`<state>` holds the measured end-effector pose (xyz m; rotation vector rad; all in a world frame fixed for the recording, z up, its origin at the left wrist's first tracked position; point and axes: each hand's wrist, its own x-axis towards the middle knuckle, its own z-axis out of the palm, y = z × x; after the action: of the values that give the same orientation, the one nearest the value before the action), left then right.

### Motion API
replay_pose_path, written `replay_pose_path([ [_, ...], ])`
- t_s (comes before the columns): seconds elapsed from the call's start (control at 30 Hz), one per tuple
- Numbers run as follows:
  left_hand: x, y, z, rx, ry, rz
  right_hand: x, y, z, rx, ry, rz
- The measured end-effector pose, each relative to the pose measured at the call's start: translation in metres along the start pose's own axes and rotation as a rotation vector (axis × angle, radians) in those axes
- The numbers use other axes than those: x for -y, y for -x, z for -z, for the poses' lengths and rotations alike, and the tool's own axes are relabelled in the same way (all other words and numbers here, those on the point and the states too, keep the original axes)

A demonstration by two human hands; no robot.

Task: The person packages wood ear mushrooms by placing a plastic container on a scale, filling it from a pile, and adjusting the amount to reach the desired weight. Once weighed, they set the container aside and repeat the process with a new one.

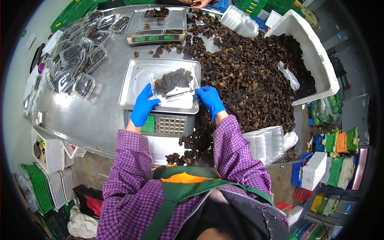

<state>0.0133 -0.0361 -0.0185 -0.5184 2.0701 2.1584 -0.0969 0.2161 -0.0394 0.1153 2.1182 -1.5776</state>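
A clear plastic punnet (173,81) with dark wood ear mushrooms (179,78) inside sits over the metal pan (130,86) of a digital scale (174,125). A strip with black print shows along its near side. My left hand (144,105), in a blue glove, grips the punnet's near left corner, thumb at the front and fingers along the side. On the opposite side, my right hand (210,100), also gloved in blue, pinches the right edge near the front corner. Green digits glow on the scale's display (149,124), partly covered by my left wrist.
Loose wood ears (248,76) spread rightward into a tipped white foam box (320,60). Stacked empty punnets (266,144) stand near right, more (240,22) at the back. Filled punnets (74,56) crowd the left. Behind is a second scale (156,38); another person's hands (196,3) show beyond.
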Motion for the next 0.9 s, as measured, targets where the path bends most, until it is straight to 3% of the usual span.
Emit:
replay_pose_path([
  [0.1,0.019,0.0,0.006,-0.121,-0.077,-0.111,-0.011,0.009,0.008,0.005,-0.04,0.105],
  [0.17,-0.001,0.019,0.016,-0.153,-0.044,-0.059,-0.018,0.037,0.023,-0.219,0.251,0.318],
  [0.23,-0.01,0.036,0.032,-0.203,-0.082,-0.135,0.016,0.102,0.051,-0.28,0.404,0.272],
  [0.37,-0.002,0.055,0.064,-0.257,-0.043,-0.202,-0.033,0.162,0.134,-0.578,0.658,0.484],
  [0.43,-0.005,0.063,0.067,-0.299,-0.045,-0.187,-0.045,0.194,0.149,-0.789,0.905,0.459],
  [0.5,-0.004,0.062,0.069,-0.298,-0.038,-0.19,-0.082,0.215,0.164,-0.845,1.105,0.335],
  [0.53,0.0,0.057,0.068,-0.292,-0.008,-0.208,-0.098,0.222,0.17,-0.835,1.109,0.34],
  [0.6,-0.007,0.05,0.061,-0.279,-0.015,-0.218,-0.123,0.231,0.18,-0.486,0.765,-0.047],
  [0.7,-0.015,0.034,0.047,-0.272,-0.03,-0.233,-0.127,0.24,0.171,-0.467,0.598,0.043],
  [0.87,-0.032,0.019,0.032,-0.237,-0.052,-0.281,-0.12,0.249,0.153,-0.55,0.816,0.105],
  [0.9,-0.036,0.016,0.03,-0.24,-0.051,-0.282,-0.121,0.25,0.156,-0.556,0.767,0.027],
])
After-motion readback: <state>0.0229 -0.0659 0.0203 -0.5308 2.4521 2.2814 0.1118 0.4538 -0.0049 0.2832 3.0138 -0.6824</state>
